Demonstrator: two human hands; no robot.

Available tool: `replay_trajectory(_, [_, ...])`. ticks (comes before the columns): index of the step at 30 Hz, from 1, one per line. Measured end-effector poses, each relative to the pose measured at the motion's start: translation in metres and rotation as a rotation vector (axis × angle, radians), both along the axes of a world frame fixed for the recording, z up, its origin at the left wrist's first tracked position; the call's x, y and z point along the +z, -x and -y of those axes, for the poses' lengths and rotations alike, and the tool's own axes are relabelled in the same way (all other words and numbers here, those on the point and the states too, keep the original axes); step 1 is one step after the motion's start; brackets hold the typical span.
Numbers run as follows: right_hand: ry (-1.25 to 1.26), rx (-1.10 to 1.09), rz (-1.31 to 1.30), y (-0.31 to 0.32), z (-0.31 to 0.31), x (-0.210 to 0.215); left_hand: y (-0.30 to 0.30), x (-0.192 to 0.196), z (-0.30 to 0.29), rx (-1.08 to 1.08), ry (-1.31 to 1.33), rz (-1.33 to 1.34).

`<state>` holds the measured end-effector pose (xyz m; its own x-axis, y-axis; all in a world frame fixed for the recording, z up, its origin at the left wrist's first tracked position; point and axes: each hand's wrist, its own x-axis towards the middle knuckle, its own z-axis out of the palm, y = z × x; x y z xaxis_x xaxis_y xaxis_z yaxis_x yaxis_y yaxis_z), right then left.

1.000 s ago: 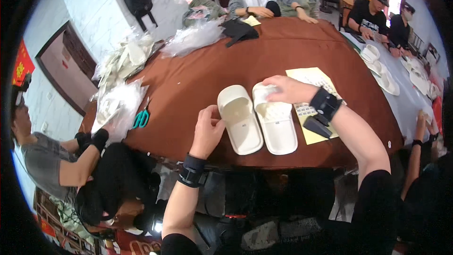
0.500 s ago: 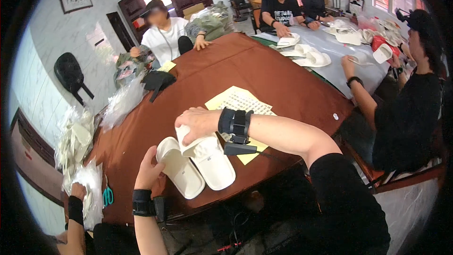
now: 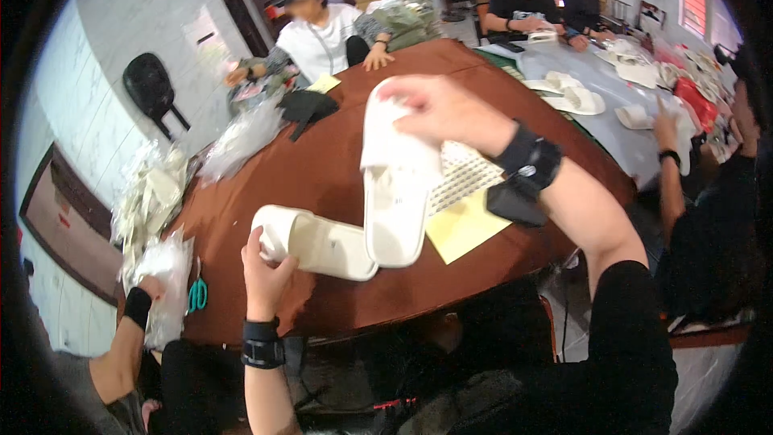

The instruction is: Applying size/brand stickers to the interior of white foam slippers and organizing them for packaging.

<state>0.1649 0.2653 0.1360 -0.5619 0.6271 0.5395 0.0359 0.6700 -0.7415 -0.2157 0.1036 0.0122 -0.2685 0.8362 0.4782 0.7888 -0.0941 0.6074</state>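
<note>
Two cream-white open-toe slippers lie in front of me on the brown cloth. My right hand [image 3: 451, 117] grips the right slipper [image 3: 396, 229] by its toe and strap, with the toe end raised and the heel toward me. The left slipper [image 3: 342, 248] lies sideways, its heel close to the other slipper's heel. At its toe, my left hand [image 3: 267, 270] has thumb and fingers closed around the strap end. Beside the right slipper is a yellow sheet [image 3: 467, 225] bearing rows of small stickers, partly covered by my right wrist.
Teal scissors [image 3: 197, 296] and clear plastic bags [image 3: 165, 282] lie at the left edge, where another person's hand [image 3: 149, 288] rests. A black cloth item [image 3: 310, 109] lies farther back. Co-workers sit around a grey table [image 3: 580, 121] with more slippers.
My right hand has lifted the right slipper's toe and shifted it away to the right. The left slipper has turned sideways in my left hand. The view has swung left.
</note>
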Motion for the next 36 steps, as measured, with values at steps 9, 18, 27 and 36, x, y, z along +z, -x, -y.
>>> replay_trajectory(9, [0.703,0.168,-0.376,0.008,0.004,-0.046,-0.056,0.02,0.016,0.164,-0.256,0.058])
replay_trajectory(18, [0.865,0.102,-0.534,0.034,0.03,-0.08,-0.088,0.034,0.016,0.21,-0.373,0.084])
replay_trajectory(27, [0.84,0.065,-0.598,0.034,0.042,-0.087,-0.092,0.035,0.021,0.247,-0.401,0.031])
replay_trajectory(36, [0.947,0.334,-0.487,0.041,0.095,-0.08,-0.117,0.032,0.016,0.197,-0.47,0.069])
